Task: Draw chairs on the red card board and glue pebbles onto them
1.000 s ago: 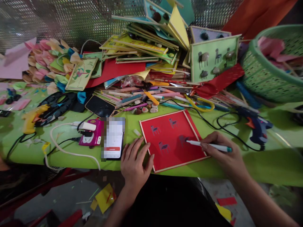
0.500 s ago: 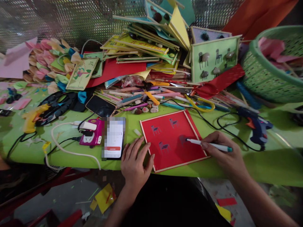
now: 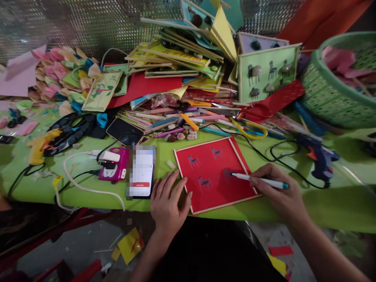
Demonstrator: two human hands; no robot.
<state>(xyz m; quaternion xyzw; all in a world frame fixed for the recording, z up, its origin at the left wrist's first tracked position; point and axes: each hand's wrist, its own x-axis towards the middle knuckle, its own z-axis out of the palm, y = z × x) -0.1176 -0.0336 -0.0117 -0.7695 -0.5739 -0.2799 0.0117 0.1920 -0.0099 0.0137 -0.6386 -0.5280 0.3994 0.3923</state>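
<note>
A red card (image 3: 216, 168) edged with pale wooden sticks lies on the green table in front of me. Several dark drawn figures with legs are on it. My right hand (image 3: 274, 188) pinches a white felt-tip pen (image 3: 242, 176) with a teal end, and its dark tip touches the figure (image 3: 226, 174) at the card's right. My left hand (image 3: 170, 199) lies flat at the card's left edge, fingers spread, the thumb and index finger reaching onto its border. Left of that hand is a lit phone (image 3: 143, 184).
A pink power socket (image 3: 113, 166) with cables sits left of the phone. Behind the card are pebbles (image 3: 180, 136), loose pens and a stack of framed cards (image 3: 176, 55). A blue glue gun (image 3: 317, 158) and a green basket (image 3: 340, 86) stand right, a yellow glue gun (image 3: 42, 145) left.
Both hands, the pen and the card keep nearly the same positions. The view has shifted very slightly.
</note>
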